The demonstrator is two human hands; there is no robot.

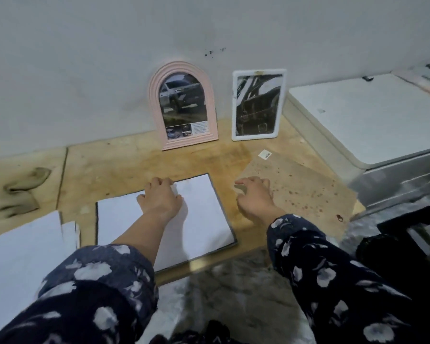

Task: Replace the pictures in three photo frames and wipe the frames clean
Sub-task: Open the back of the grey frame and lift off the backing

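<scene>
From my seat the tan wooden worktop [124,165] looks matt, stained and scuffed. The pink arched photo frame [184,105] seems to be smooth ribbed plastic, and the white rectangular photo frame [257,105] glossy plastic with a reflective front. The white paper sheet [204,209] is matt and smooth. The brown speckled backing board [298,187] looks like rough fibreboard, though blur leaves me unsure. The crumpled grey cloth [23,189] looks soft.

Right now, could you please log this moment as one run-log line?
left hand: on white sheet | right hand: on backing board | two frames at wall
</scene>
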